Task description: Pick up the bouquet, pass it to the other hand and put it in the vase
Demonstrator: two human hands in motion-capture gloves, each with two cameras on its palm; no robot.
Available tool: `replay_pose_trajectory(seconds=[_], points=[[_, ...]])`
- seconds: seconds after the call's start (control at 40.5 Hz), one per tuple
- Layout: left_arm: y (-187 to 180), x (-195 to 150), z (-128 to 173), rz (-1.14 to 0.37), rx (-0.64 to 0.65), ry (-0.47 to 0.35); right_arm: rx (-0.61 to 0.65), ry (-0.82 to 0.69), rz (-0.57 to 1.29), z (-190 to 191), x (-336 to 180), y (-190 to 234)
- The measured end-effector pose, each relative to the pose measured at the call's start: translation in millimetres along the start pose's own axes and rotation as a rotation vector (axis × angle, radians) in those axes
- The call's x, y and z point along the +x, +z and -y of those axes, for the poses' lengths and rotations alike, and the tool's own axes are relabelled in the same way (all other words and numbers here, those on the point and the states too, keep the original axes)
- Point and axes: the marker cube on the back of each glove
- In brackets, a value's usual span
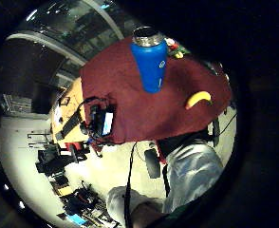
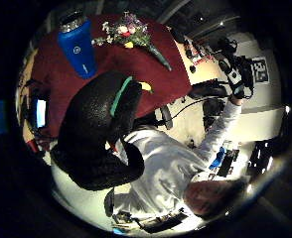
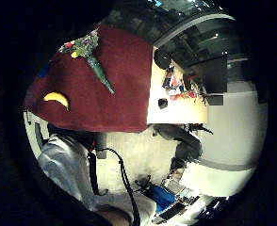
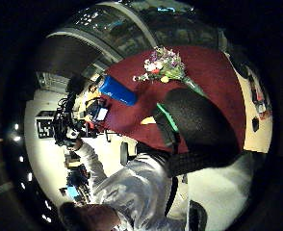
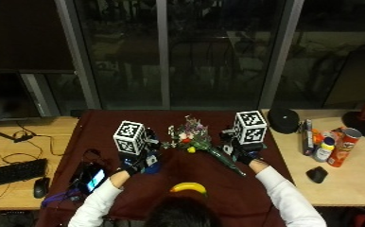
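Note:
A bouquet (image 5: 195, 138) of small mixed flowers lies on the dark red cloth (image 5: 107, 142), its green wrapped stem pointing toward my right hand (image 5: 244, 153). The palm views also show the bouquet (image 2: 128, 32) (image 3: 86, 47) (image 4: 164, 62) lying untouched. The vase, a blue bottle (image 1: 150, 59) (image 2: 79, 47) (image 4: 117, 90) with a metal rim, stands upright on the cloth near my left hand (image 5: 134, 163), which mostly hides it in the outside view. Both hands hover above the cloth and hold nothing. A relaxed thumb shows in each thumb side view (image 2: 101, 129) (image 4: 199, 130).
A yellow banana (image 5: 188, 187) (image 1: 198, 99) (image 3: 57, 98) lies at the cloth's near edge. A lit phone (image 5: 93, 177) with cables sits at the near left. A keyboard (image 5: 9, 172) and mouse (image 5: 41, 187) lie left; cans (image 5: 343, 146), a bottle (image 5: 324, 149) and another mouse (image 5: 317, 174) lie right.

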Motion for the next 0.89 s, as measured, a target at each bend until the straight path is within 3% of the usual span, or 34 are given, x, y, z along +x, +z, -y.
replay_pose_trajectory(seconds=[0.544, 0.889], points=[[6, 8, 1, 0.003, 0.068, 0.022, -0.033, 0.200, 0.139, 39, 37, 0], [12, 23, -5, -0.082, 0.073, 0.086, -0.143, 0.342, 0.206, 88, 72, 45]])
